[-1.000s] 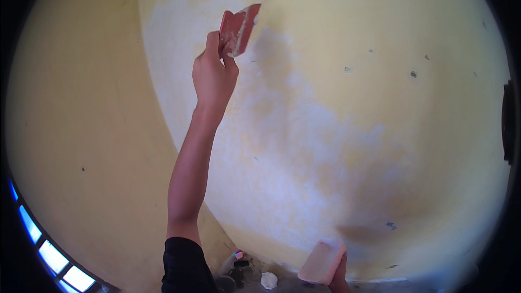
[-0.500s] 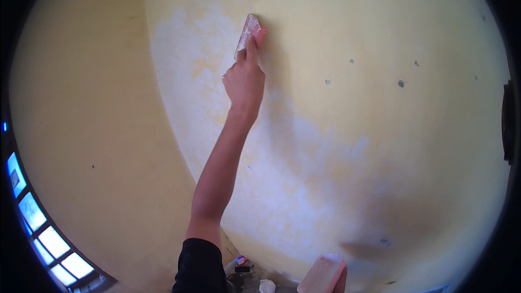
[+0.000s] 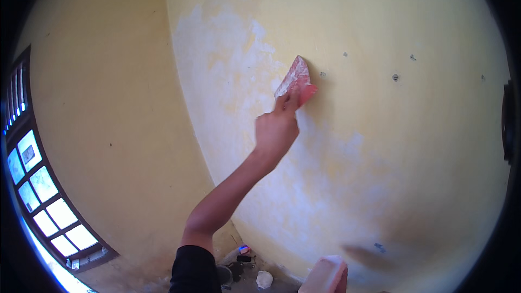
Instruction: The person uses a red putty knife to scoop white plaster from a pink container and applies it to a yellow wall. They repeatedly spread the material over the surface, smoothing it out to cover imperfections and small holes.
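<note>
My left hand (image 3: 277,133) is closed on a red plastic putty spreader (image 3: 296,78) smeared with white paste, its blade against the yellow wall (image 3: 369,108). A broad, uneven patch of white putty (image 3: 217,59) spreads over the wall to the left of and below the tool. At the lower edge, my right hand (image 3: 342,280) grips a pinkish flat plate (image 3: 324,275) with a pale coating on its face. Only part of that hand shows, and the lower edge cuts off the plate.
The wall meets a second yellow wall (image 3: 119,103) at a corner on the left, with a dark-framed window (image 3: 46,198) in it. Several small holes mark the wall right of the spreader. On the floor below lie a whitish lump (image 3: 264,279) and a small dark object (image 3: 244,259).
My left hand has moved right and lower in the picture with the spreader. The view has shifted, bringing more of the window in. My right hand keeps hold of the plate.
</note>
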Tool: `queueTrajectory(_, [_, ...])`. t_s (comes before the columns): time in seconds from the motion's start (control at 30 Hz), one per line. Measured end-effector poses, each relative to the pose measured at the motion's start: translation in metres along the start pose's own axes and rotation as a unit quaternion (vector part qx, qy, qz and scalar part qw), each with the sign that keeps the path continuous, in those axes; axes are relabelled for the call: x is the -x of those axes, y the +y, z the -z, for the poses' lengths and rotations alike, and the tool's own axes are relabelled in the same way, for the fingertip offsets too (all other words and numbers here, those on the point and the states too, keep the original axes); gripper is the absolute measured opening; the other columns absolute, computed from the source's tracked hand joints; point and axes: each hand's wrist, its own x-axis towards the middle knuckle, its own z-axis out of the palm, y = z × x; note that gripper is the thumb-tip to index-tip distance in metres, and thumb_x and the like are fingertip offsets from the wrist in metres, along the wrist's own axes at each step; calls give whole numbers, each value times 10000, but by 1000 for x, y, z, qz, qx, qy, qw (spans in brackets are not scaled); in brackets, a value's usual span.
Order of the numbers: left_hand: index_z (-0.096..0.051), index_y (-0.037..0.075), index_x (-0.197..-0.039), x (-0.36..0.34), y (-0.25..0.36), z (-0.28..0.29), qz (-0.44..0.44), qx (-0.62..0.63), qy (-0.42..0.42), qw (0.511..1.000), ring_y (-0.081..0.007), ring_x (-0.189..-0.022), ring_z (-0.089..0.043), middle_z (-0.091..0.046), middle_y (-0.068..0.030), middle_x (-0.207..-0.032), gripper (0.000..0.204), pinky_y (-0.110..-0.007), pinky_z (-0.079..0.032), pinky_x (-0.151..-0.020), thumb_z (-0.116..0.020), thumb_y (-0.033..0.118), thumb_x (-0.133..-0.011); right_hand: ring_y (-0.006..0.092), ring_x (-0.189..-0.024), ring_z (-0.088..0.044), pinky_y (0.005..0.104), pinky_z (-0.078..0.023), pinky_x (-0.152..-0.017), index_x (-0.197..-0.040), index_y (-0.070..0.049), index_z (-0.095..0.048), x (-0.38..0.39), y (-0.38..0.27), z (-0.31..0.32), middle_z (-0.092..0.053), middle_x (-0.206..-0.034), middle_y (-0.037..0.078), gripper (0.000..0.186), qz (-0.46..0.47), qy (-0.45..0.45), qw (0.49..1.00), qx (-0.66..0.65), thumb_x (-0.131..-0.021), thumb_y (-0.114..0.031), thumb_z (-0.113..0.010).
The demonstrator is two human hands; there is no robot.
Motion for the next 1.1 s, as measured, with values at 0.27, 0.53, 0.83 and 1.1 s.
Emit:
queueTrajectory(0.27, [-674, 51, -1082, -109, -124, 37, 264, 0, 140, 954, -422, -882, -665, -694, -220, -942, 227, -505, -518, -751, -585, 100, -880, 242, -1127, -599, 470, -511, -962, -1381, -142, -498, 6, -4, -1, -606, -1264, 46, 663, -36, -15, 999, 0, -984, -657, -364])
queueTrajectory(0.53, [-713, 82, -1024, -88, -30, 9, 119, 61, 119, 984, -394, -787, -664, -691, -178, -854, 231, -458, -517, -680, -584, 23, -841, 242, -1133, -598, 469, -510, -966, -1387, -142, -492, 10, -1, 10, -604, -1271, 48, 669, -54, -24, 998, -7, -983, -659, -361])
queueTrajectory(0.83, [-684, 10, -1066, -41, -69, 18, 183, 133, 127, 966, -355, -728, -668, -703, -184, -853, 205, -378, -499, -617, -577, 15, -890, 242, -1139, -597, 468, -509, -971, -1394, -142, -486, 13, -2, 7, -601, -1279, 50, 676, -52, -25, 998, 4, -982, -662, -357])
queueTrajectory(1.1, [-559, 147, -1377, -10, -47, -47, 126, -44, 47, 990, -339, -532, -632, -697, -166, -761, 594, -459, -493, -499, -591, 8, -800, 243, -1145, -596, 467, -508, -975, -1400, -142, -481, 7, 0, 3, -598, -1286, 52, 682, -72, -43, 996, 10, -981, -665, -354])
